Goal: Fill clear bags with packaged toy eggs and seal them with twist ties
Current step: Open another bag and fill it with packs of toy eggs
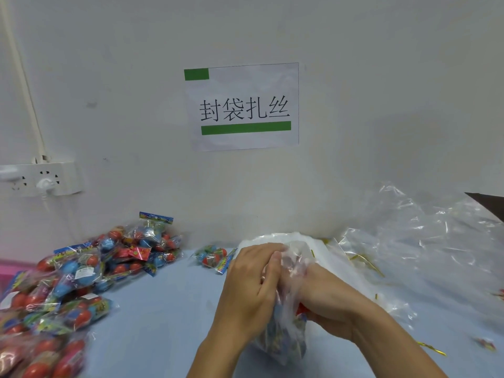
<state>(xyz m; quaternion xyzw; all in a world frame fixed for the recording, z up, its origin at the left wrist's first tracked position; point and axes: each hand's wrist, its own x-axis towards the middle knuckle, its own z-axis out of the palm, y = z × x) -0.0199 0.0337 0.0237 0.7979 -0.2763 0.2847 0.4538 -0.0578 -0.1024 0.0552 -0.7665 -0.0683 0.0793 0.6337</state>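
Observation:
A clear bag (286,334) with colourful egg packs inside stands between my two hands near the table's front. My left hand (251,285) grips the bag's gathered neck from the left, fingers curled round the plastic. From the right, my right hand (324,298) closes on the same neck, partly veiled by the film. A big heap of packaged toy eggs (81,274), red and blue, lies at the left. One loose egg pack (214,257) rests just behind my left hand. Gold twist ties (365,261) lie scattered at the right.
A pile of empty clear bags (425,241) covers the right side of the blue table (163,309). Another gold tie (432,349) lies near the front right. A wall with a paper sign (242,107) and a power socket (41,180) stands close behind.

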